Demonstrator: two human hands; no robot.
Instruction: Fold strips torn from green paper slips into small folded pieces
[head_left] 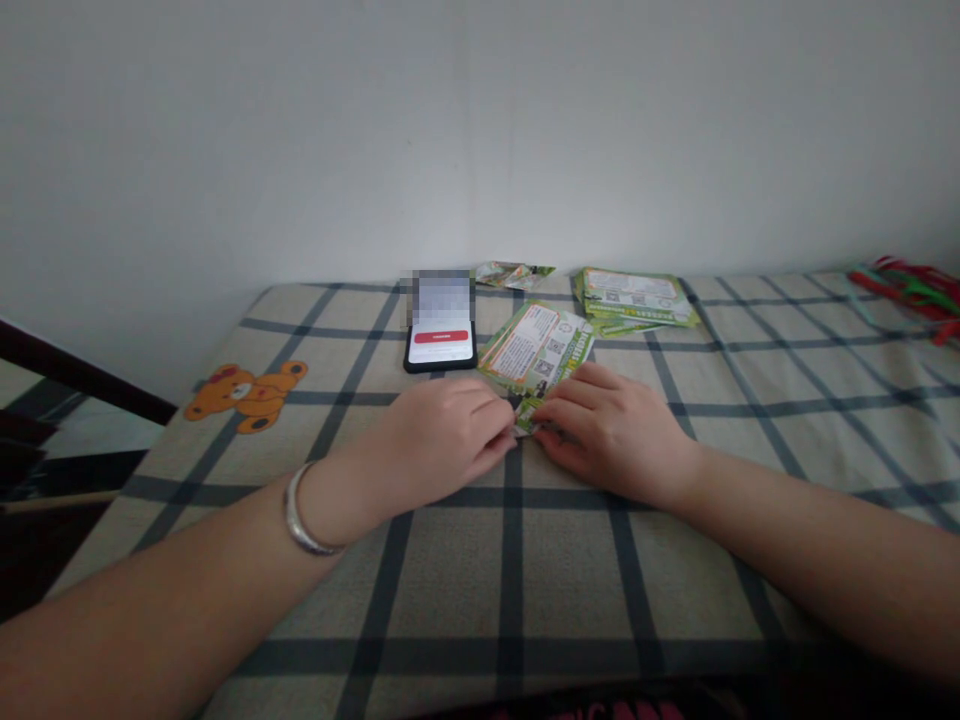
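Note:
My left hand point(457, 430), with a silver bangle at the wrist, is closed on the left side of a small piece of folded green printed paper point(527, 408). From the right, my right hand point(611, 425) pinches the same paper with thumb and fingers. Most of the folded paper is hidden by my fingers. Just beyond my hands lies a small pile of green and white printed leaflets point(532, 345), partly covered by my right hand.
A phone point(441, 340) with a lit screen lies to the left of the leaflets. Near the wall are a folded paper piece point(514, 273) and a larger leaflet stack point(634, 297). Red and green strips point(911, 290) lie far right. A bear figure point(246, 393) decorates the checked tablecloth point(450, 590).

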